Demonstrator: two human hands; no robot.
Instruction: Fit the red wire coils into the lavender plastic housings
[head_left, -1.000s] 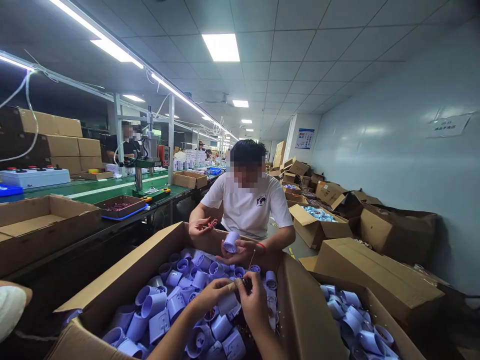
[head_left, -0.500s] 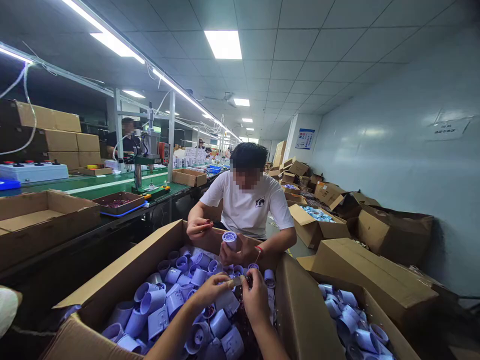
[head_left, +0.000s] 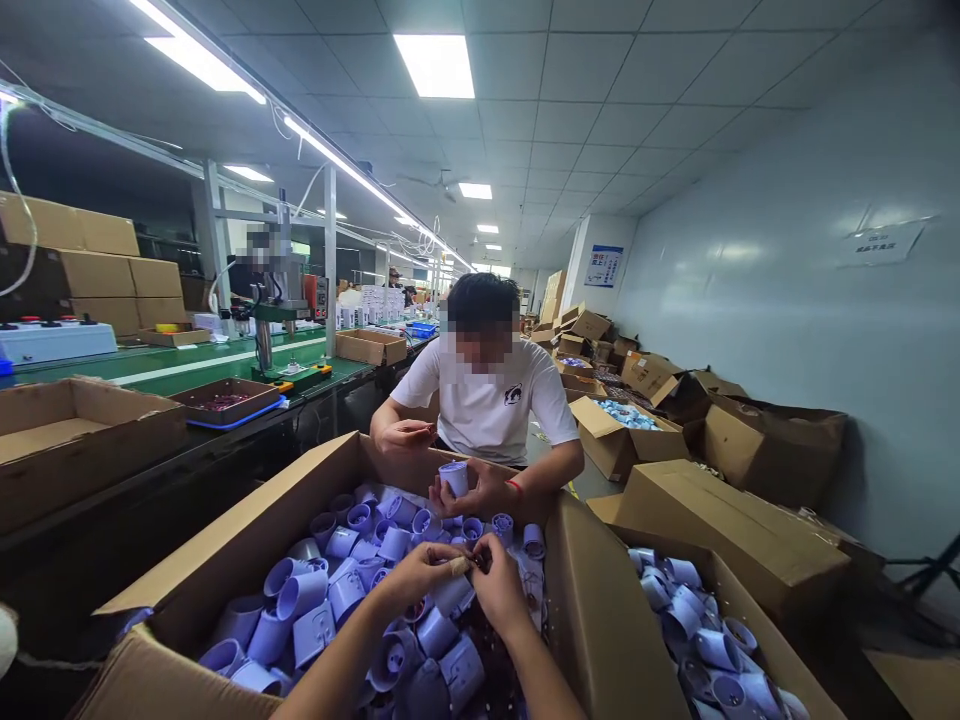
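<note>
My left hand (head_left: 416, 577) and my right hand (head_left: 499, 590) meet fingertip to fingertip over a big cardboard box (head_left: 225, 560) full of lilac plastic housings (head_left: 330, 600). Both hands pinch a small part between them that is too tiny to name; a tan bandage wraps one left finger. Across the box sits a person in a white T-shirt (head_left: 487, 405), who holds one lilac housing (head_left: 454, 478) in one hand and a small item in the other.
A second open box (head_left: 757, 640) of lilac housings stands at my right. More cardboard boxes (head_left: 720, 440) line the wall. At left runs a green workbench (head_left: 187, 365) with a press machine (head_left: 274, 320), a tray (head_left: 229, 402), and other workers behind.
My hands stay pinched together over the box and shift slightly. The view has drifted down and left. The person opposite lowered the housing toward the box.
</note>
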